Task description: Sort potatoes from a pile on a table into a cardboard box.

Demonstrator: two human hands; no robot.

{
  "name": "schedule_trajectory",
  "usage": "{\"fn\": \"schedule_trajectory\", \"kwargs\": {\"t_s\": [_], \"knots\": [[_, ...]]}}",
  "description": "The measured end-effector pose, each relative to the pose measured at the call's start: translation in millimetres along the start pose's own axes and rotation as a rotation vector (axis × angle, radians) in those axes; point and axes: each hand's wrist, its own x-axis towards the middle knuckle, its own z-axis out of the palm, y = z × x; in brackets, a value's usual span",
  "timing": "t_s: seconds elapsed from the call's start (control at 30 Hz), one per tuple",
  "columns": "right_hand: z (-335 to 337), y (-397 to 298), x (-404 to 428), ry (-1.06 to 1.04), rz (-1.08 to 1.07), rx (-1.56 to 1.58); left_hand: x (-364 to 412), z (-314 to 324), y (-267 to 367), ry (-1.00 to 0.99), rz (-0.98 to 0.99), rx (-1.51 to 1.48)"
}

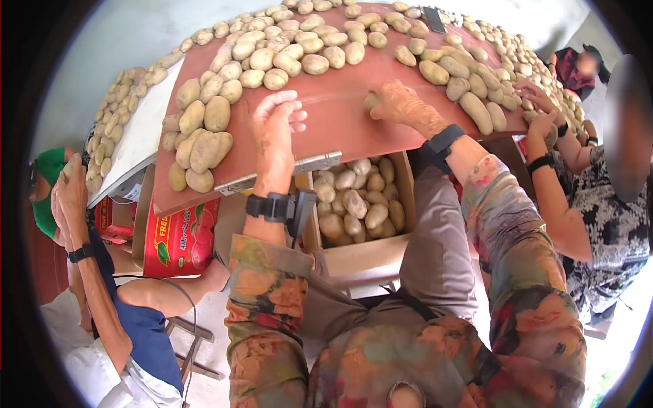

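My right hand [405, 106] is closed around a potato [371, 100], just above or on the reddish-brown tabletop [336, 109]. Only one end of that potato shows past my fingers. My left hand [278, 120] is raised over the table's near part, fingers loosely bent and apart, with nothing in it. Left of it is a cluster of potatoes [204, 148], and beyond it a broad heap of potatoes [262, 59]. Below the table edge, between my legs, a cardboard box [367, 259] holds many potatoes [376, 216].
A metal hinge [319, 162] lies along the table's near edge. A red printed carton [181, 239] stands below on the left. Co-workers' hands handle potatoes at the left [71, 199] and right [541, 122]. A dark flat object [434, 20] lies at the far side.
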Motion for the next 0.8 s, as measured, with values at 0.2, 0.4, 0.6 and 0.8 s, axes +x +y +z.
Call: {"fn": "schedule_trajectory", "kwargs": {"t_s": [0.2,0.4,0.6,0.8], "knots": [[-11.3,2.9,-79.3,0.003,-0.021,0.325,-4.1,-2.2,-1.2,0.028,0.028,0.038],[27.2,-32.4,-169.9,-0.588,-0.267,0.337,-5.3,9.9,-2.8,-0.012,0.021,0.047],[69.8,-40.7,-160.4,-0.600,-0.299,0.251,-5.1,6.7,0.9,-0.014,0.030,0.056],[109.0,-37.2,-102.0,-0.653,0.206,0.795,-6.9,1.6,1.6,-0.023,0.015,0.041]]}}
